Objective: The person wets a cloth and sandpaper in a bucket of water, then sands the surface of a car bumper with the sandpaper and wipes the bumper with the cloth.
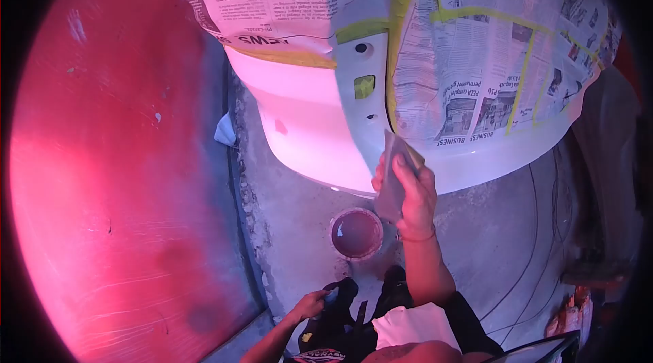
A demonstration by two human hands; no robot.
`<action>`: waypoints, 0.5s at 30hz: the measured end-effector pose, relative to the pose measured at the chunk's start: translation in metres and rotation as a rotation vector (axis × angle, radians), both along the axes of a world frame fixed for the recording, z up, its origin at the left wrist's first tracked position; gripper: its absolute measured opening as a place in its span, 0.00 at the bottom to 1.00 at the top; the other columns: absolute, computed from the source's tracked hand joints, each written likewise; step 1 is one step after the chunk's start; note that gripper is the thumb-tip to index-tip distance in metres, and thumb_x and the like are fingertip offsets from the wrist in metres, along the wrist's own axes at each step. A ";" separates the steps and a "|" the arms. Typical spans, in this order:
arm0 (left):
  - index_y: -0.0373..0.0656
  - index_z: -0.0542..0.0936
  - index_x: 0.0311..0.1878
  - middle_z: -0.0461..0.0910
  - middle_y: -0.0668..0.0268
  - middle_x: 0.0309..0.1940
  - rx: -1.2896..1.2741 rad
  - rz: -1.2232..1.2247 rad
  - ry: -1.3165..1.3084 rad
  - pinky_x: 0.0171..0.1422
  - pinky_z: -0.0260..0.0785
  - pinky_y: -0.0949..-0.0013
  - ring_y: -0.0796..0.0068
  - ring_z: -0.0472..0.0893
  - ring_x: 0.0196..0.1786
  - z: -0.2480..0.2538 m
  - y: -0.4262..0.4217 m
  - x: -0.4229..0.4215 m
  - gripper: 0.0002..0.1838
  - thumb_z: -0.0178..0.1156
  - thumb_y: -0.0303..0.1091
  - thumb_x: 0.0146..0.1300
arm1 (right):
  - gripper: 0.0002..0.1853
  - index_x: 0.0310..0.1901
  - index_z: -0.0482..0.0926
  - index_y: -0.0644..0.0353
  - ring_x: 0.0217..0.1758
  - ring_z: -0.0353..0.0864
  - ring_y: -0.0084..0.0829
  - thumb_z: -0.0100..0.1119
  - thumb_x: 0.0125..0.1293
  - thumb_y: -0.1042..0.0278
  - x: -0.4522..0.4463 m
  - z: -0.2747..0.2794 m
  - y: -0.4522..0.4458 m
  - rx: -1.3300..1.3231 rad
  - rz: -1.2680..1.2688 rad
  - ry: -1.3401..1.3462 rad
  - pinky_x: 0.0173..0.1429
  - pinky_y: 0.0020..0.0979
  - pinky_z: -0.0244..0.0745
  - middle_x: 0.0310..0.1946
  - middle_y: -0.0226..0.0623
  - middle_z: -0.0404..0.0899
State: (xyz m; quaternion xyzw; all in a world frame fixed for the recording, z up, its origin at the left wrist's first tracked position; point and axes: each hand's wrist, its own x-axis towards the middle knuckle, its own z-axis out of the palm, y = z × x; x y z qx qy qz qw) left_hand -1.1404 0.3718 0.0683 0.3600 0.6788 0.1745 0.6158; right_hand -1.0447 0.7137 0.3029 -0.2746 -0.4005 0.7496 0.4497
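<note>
My right hand is closed around a flat grey sheet, held up in front of the lower edge of a white car body panel. Newspaper and yellow tape cover much of the panel. Between the papered parts, a bare strip shows dark holes and a yellow-green patch. Low in the view, my left hand is closed near my leg, on a small bluish thing too small to make out.
A round bucket with liquid stands on the concrete floor below the panel. On the left is a large red wall. Dark cables run over the floor at the right, near a reddish-white bundle.
</note>
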 end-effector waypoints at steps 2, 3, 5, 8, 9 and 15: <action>0.40 0.77 0.62 0.84 0.49 0.46 -0.167 -0.008 0.000 0.58 0.72 0.59 0.54 0.83 0.51 0.019 -0.006 -0.009 0.24 0.44 0.29 0.63 | 0.18 0.55 0.78 0.68 0.34 0.75 0.20 0.56 0.74 0.61 -0.035 0.018 0.028 0.177 -0.106 0.005 0.39 0.24 0.70 0.35 0.31 0.79; 0.40 0.77 0.62 0.84 0.49 0.46 -0.174 -0.016 -0.004 0.58 0.72 0.59 0.54 0.83 0.51 0.023 -0.007 -0.013 0.24 0.44 0.29 0.63 | 0.19 0.56 0.78 0.68 0.34 0.75 0.20 0.55 0.74 0.61 -0.049 0.025 0.038 0.189 -0.118 0.047 0.40 0.24 0.70 0.36 0.31 0.79; 0.39 0.78 0.58 0.81 0.62 0.37 -0.253 0.191 0.033 0.35 0.74 0.67 0.73 0.81 0.31 0.025 -0.008 -0.017 0.21 0.44 0.28 0.65 | 0.19 0.57 0.77 0.68 0.34 0.76 0.20 0.55 0.75 0.62 -0.064 0.026 0.053 0.201 -0.130 0.081 0.40 0.24 0.71 0.37 0.31 0.79; 0.39 0.78 0.58 0.81 0.63 0.35 -0.187 0.288 0.040 0.31 0.73 0.68 0.76 0.79 0.27 0.021 -0.006 -0.018 0.21 0.43 0.28 0.65 | 0.17 0.59 0.78 0.64 0.38 0.78 0.26 0.58 0.70 0.72 -0.076 0.022 0.066 0.673 -0.318 -0.373 0.45 0.29 0.75 0.42 0.37 0.76; 0.39 0.78 0.58 0.81 0.63 0.35 -0.190 0.284 0.037 0.31 0.73 0.68 0.76 0.79 0.27 0.012 -0.012 -0.017 0.21 0.43 0.28 0.65 | 0.17 0.59 0.78 0.64 0.38 0.78 0.26 0.58 0.70 0.72 -0.077 0.021 0.066 0.670 -0.319 -0.378 0.45 0.29 0.75 0.42 0.37 0.76; 0.37 0.76 0.61 0.82 0.59 0.37 0.101 0.172 0.042 0.44 0.76 0.64 0.70 0.81 0.36 -0.015 -0.004 -0.011 0.24 0.43 0.27 0.63 | 0.27 0.59 0.79 0.64 0.47 0.77 0.42 0.60 0.52 0.79 -0.079 0.038 0.081 1.316 -0.616 -0.861 0.50 0.38 0.76 0.44 0.43 0.73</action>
